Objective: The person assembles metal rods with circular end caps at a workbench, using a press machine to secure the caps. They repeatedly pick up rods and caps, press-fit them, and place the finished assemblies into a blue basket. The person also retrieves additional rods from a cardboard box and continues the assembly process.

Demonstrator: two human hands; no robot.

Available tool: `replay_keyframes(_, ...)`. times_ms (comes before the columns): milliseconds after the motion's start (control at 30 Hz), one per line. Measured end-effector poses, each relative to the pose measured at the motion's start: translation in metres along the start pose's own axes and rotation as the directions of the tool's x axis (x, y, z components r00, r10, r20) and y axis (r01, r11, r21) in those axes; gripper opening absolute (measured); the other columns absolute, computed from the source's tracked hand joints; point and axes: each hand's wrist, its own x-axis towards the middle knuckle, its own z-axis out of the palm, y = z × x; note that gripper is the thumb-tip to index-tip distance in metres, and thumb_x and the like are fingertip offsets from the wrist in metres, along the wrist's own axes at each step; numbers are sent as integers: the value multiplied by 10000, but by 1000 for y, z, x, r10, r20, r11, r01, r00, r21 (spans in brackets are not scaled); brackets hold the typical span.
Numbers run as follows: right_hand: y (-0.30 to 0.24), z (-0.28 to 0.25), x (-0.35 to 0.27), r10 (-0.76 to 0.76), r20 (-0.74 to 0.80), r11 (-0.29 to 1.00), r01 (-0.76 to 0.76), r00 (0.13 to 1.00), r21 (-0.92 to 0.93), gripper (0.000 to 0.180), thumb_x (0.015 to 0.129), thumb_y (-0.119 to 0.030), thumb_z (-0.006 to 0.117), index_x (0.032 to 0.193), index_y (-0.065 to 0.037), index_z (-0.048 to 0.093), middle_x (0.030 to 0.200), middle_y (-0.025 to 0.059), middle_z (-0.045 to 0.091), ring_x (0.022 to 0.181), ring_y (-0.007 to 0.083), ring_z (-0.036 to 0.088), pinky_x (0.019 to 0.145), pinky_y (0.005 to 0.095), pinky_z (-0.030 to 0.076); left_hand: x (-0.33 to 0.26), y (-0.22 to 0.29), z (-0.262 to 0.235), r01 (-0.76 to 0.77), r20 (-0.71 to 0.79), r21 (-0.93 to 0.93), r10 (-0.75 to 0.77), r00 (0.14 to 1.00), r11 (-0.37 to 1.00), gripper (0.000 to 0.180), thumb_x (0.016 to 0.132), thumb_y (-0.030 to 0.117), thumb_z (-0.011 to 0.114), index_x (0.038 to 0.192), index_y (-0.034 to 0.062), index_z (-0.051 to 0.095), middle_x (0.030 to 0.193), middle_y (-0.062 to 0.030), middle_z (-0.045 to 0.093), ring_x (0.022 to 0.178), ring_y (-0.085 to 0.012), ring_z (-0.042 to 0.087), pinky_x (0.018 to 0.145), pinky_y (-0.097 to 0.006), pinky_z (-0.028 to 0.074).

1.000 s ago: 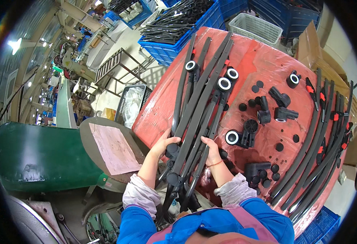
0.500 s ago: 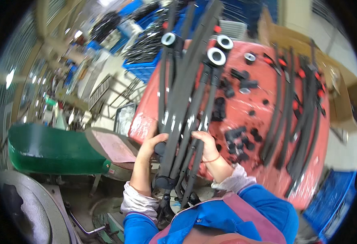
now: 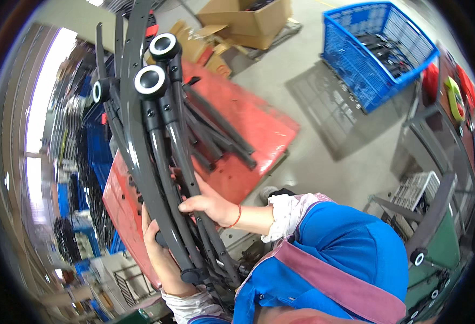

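A folded black tubular frame (image 3: 164, 156) stands tilted in front of me, its upper end pointing away and its lower end close to my body. Round black wheels or caps with white rings, such as the large one (image 3: 151, 82), sit near its upper part. My left hand (image 3: 154, 240) grips the tubes from the left side, most of its fingers hidden behind them. From the right, my right hand (image 3: 210, 205) is closed around the tubes, thumb on top, with a red string at the wrist. Beyond the frame, several loose dark tubes (image 3: 221, 129) lie on the red-covered table (image 3: 259, 135).
A blue plastic crate (image 3: 378, 86) holding dark parts stands on the floor at far right. Open cardboard boxes (image 3: 248, 24) are behind the table. Near right are metal racks, a white basket (image 3: 417, 189) and another wheeled frame (image 3: 418, 257). Blue bins line the left.
My view has swung right, bringing the blue crate and open floor into sight. Both hands keep hold of the frame, which now leans further left and is lifted with me as I turn.
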Motion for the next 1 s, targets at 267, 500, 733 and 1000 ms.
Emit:
replay_keyframes(267, -180, -95, -39, -276, -299, 960, 275, 913, -47, 784, 752, -81, 626, 1463, -66, 297, 1325, 79, 446, 1217, 189, 437, 1064, 332, 331, 85, 20, 221, 108, 381, 121, -146, 913, 987, 720, 716, 216, 587, 1381, -2, 417, 1252, -132, 567, 1086, -222, 596, 908, -298, 480)
replay_keyframes(500, -361, -194, -61, -434, -489, 892, 435, 757, -120, 756, 759, -120, 607, 1442, -39, 293, 1266, 104, 498, 1195, 207, 470, 1045, 346, 359, 181, 0, 442, 160, 689, 183, -243, 683, 970, 742, 722, 221, 590, 1401, -3, 395, 1302, -159, 534, 1147, -237, 570, 948, -305, 468)
replay_keyframes(733, -527, -320, -67, -539, -630, 812, 544, 560, -211, 625, 773, -90, 595, 1364, -57, 393, 1013, 46, 573, 879, 137, 552, 825, 288, 466, 268, -30, 673, 209, 808, 276, -344, 478, 938, 663, 773, 226, 613, 1366, -6, 429, 1242, -144, 564, 1081, -219, 587, 895, -291, 476)
replay_keyframes(1000, -671, -456, -57, -550, -703, 731, 666, 451, -145, 564, 817, -55, 554, 1363, -93, 418, 972, 88, 628, 802, 178, 635, 747, 326, 552, 363, -64, 894, 180, 866, 414, -447, 224, 892, 653, 777, 254, 631, 1346, -7, 445, 1179, -156, 584, 1007, -210, 601, 824, -287, 497)
